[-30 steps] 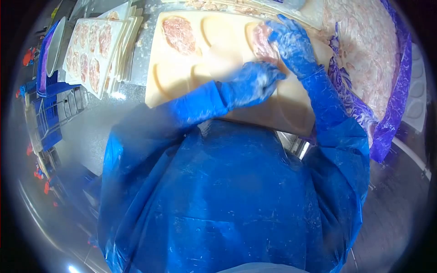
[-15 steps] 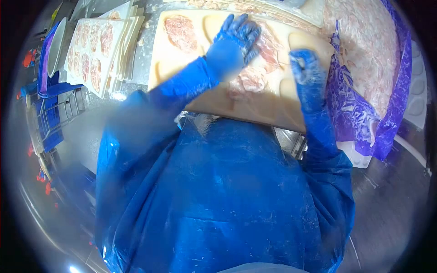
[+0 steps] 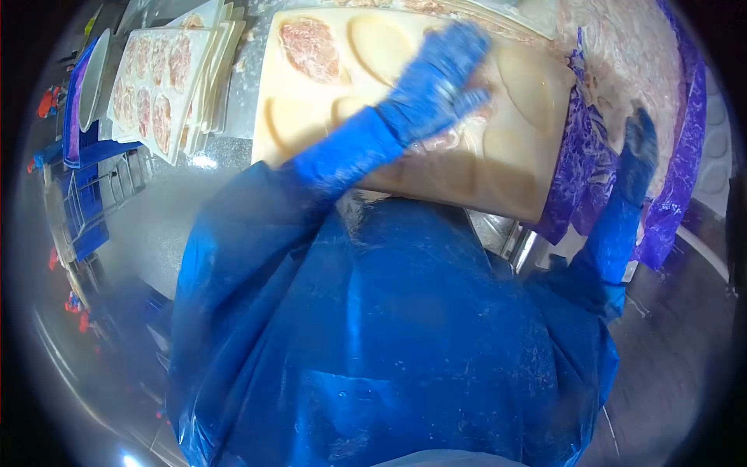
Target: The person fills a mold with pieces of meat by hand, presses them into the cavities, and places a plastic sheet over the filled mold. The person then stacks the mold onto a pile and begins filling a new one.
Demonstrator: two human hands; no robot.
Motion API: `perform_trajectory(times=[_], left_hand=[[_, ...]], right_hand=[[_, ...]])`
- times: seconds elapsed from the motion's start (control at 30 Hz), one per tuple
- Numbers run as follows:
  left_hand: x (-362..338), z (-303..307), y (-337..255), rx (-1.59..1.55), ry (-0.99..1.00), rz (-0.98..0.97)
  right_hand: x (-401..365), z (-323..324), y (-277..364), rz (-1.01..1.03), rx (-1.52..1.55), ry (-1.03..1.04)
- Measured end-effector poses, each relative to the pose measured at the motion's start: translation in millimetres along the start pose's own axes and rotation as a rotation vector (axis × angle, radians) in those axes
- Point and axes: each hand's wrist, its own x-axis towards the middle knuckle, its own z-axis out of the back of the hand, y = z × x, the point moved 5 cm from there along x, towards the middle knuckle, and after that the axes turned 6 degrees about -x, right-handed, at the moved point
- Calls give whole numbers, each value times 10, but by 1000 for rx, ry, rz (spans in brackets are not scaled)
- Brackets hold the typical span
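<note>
A cream mould tray [image 3: 311, 97] with oval hollows lies in front of me. Pinkish meat [image 3: 311, 50] fills its upper left hollow. My left hand [image 3: 440, 82], in a blue glove, is over the upper middle of the tray, on or just above meat that it partly covers; motion blurs its fingers. More loose meat [image 3: 442, 142] shows below that hand. Off the tray's right side, my right hand [image 3: 640, 144], also gloved in blue, is at the edge of a large mass of pale meat [image 3: 622, 62] on purple plastic film [image 3: 681, 167]. What its fingers hold, if anything, cannot be made out.
At the upper left stands a stack of white moulds [image 3: 167, 86] with filled ovals, beside a blue crate [image 3: 97, 148]. Other pale moulds [image 3: 712, 156] are at the far right. Meat scraps and more stacked sheets [image 3: 513, 19] lie behind the tray.
My left hand has moved up and right across the tray. My right hand has left the tray's right side and moved right to the meat mass. The tray has shifted slightly.
</note>
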Motion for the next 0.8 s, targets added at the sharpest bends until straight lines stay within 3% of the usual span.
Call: perform_trajectory(times=[0.07,0.1,0.17,0.2,0.27,0.3,0.33,0.4,0.43,0.47,0.53,0.57,0.6,0.73,0.8], left_hand=[[-56,434,256,-281,-88,244],[-177,630,357,-96,-21,256],[-354,729,318,83,50,265],[-490,524,283,-253,103,394],[-653,355,66,254,224,57],[-688,373,67,281,218,86],[-713,416,119,280,215,81],[-812,665,276,302,-43,169],[-840,761,185,276,-78,239],[-862,771,67,276,-80,249],[-864,503,-149,48,277,256],[-954,393,-233,197,286,122],[-970,413,-209,198,278,122],[-992,534,12,134,279,347],[-761,645,-302,121,25,68]], right_hand=[[-248,-96,-286,-5,-19,-1],[-275,-154,-350,-5,-37,5],[-542,-727,323,-331,639,100],[-685,-1005,570,-334,644,98],[-970,-1677,1168,353,-175,294],[-1117,-1888,1299,686,-600,374],[-1109,-1878,1313,687,-604,370],[-1037,-1788,1306,480,-406,354],[-1015,-1668,1387,305,-102,354],[-1096,-1644,1452,307,-100,363],[-1314,-1821,1468,296,-389,834],[-1442,-1856,1472,457,-469,667],[-1435,-1838,1424,465,-472,666],[-1384,-1715,1314,232,-291,646],[-1321,-1648,1449,-21,25,692]])
